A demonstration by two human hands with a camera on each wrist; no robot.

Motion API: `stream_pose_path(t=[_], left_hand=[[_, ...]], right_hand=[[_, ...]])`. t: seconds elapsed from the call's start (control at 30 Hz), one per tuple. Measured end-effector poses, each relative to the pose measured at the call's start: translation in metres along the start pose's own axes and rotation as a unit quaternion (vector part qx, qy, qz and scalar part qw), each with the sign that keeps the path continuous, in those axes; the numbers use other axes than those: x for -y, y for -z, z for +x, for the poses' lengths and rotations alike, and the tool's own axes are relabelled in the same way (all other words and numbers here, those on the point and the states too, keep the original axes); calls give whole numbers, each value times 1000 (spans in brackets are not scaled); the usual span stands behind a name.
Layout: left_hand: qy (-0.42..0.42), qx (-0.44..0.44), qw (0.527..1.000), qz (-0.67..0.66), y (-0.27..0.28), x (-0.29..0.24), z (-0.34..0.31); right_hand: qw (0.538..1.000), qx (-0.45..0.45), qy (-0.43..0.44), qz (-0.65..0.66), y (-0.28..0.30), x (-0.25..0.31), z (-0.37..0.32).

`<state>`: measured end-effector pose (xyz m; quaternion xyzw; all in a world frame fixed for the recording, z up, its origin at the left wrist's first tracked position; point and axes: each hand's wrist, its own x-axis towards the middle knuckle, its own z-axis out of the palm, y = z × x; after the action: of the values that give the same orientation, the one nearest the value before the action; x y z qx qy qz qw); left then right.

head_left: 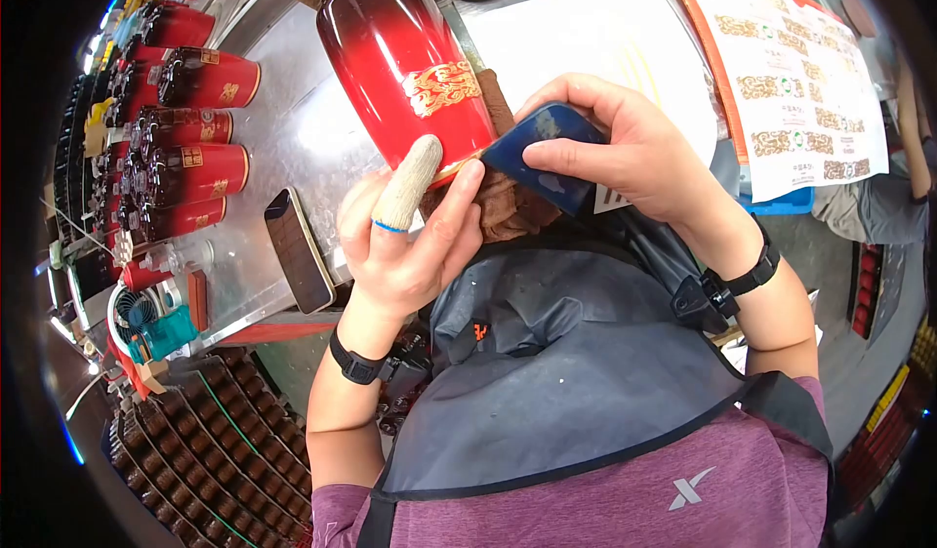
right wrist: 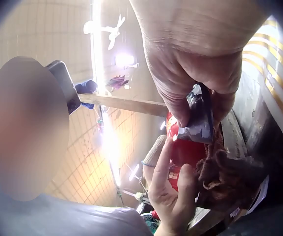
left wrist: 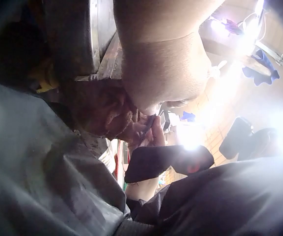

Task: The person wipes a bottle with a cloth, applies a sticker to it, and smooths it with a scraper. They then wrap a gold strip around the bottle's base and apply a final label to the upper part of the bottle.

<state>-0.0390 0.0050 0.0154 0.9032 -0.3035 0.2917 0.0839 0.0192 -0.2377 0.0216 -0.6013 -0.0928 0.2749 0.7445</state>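
A glossy red bottle (head_left: 390, 55), dark at its upper end and printed with a gold pattern, lies tilted on a brown cloth (head_left: 512, 206). My right hand (head_left: 634, 148) pinches a dark blue flat piece (head_left: 556, 148) with rounded corners and pale scuffs, thumb on its face. One corner of that piece meets the bottle's gold base rim. Beside this corner, a fingertip of my left hand (head_left: 410, 245) touches the rim. Another left finger, wearing a knitted finger cover (head_left: 410, 182), rests along the bottle's side. The right wrist view shows the blue piece (right wrist: 199, 115) gripped from above.
Several similar red bottles (head_left: 210, 78) stand at the left of the metal table (head_left: 293, 80). A phone (head_left: 298, 250) lies near the table's front edge. White printed packaging (head_left: 791, 89) is at the right. Rows of brown items (head_left: 195, 450) fill the lower left.
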Motion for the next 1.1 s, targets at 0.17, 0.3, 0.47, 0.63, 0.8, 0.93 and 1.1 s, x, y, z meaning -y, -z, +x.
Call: stream_pose_path(t=[0.17, 0.3, 0.47, 0.63, 0.8, 0.93, 1.1], left_hand=[[11, -3, 1000, -8, 2, -3, 1], [2, -10, 1000, -12, 7, -1, -6], [-59, -8, 997, -42, 8, 4, -2], [-85, -10, 996, -7, 6, 4, 5], [-86, -3, 995, 43, -1, -6, 12], [-97, -11, 994, 44, -4, -6, 8], [-67, 5, 996, 66, 9, -1, -9]], right_hand=[[1000, -4, -15, -6, 3, -2, 1], [999, -12, -27, -22, 4, -2, 1], [999, -9, -34, -37, 5, -3, 2], [999, -6, -21, -37, 5, -2, 2], [999, -3, -11, -51, 6, -4, 2], [998, 1, -13, -61, 6, -4, 1], [997, 4, -1, -75, 6, 4, -2]])
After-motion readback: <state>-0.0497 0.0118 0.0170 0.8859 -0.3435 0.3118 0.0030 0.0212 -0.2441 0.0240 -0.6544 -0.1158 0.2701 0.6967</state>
